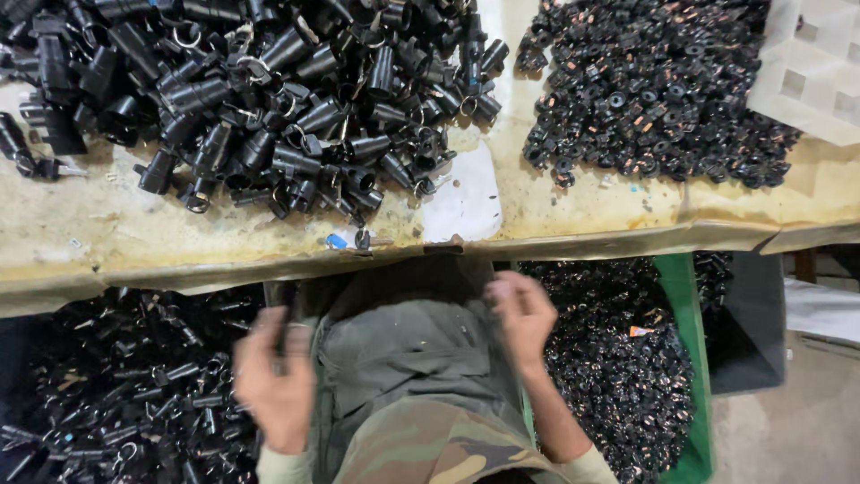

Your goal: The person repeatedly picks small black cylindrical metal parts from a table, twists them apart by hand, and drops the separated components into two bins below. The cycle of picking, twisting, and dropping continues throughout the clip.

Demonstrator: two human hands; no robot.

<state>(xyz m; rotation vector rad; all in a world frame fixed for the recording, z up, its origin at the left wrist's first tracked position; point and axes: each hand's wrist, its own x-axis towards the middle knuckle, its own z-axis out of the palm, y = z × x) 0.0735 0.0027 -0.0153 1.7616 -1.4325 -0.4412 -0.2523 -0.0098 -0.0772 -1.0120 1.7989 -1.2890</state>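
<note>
Below worn yellowed surface (pixel 134 233), lap in grey-green cloth. Left hand (pixel 273 385) blurred, fingers curled round one black tubular part (pixel 285 327), held over bin of like parts (pixel 107 394). Right hand (pixel 520 314) blurred too; grip impossible to tell. Green bin of small black caps (pixel 683 358) just beside. Farther off, heaped tubular parts (pixel 269 99) near surface edge: likely to slide off if nudged; held part apt to slip mid-motion.

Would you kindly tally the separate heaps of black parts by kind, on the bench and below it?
Heaps of long tubular black parts: 2, one on the bench and one below by the left hand.
Heaps of small black parts with copper bits: 2, one on the bench and one in the green bin.
Total: 4
</note>
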